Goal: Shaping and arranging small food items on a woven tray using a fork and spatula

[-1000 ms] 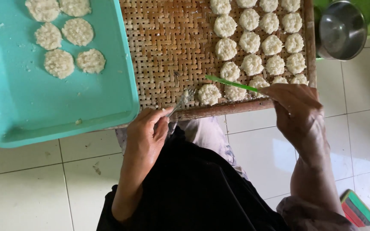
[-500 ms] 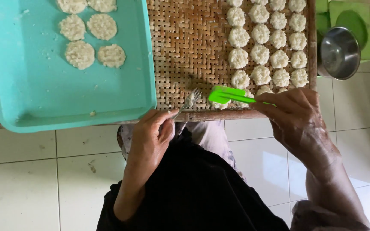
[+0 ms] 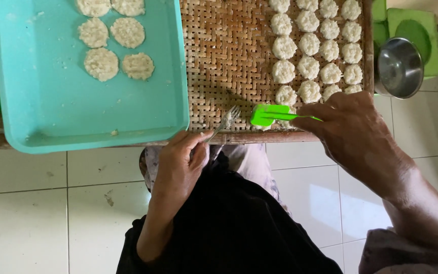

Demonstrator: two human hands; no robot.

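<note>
Two tools are in hand: the left hand (image 3: 178,162) has its fingers pinched round a metal fork (image 3: 226,119) over the woven bamboo tray (image 3: 224,56), and the right hand (image 3: 353,132) grips a green spatula (image 3: 269,114) whose blade sits under the nearest rice cake (image 3: 286,95). The soft cake could crumble or slide off the tray's near edge onto the white tiled floor (image 3: 51,213) if the blade tips. A turquoise plastic tray (image 3: 77,111) lies beside it, a steel bowl (image 3: 399,68) to the right.

The fork (image 3: 227,118) is bright metal; the green spatula (image 3: 269,114) is smooth, glossy plastic. The woven tray (image 3: 224,61) is rough cane, the turquoise tray (image 3: 51,116) matt plastic. The steel bowl (image 3: 399,68) is polished.
</note>
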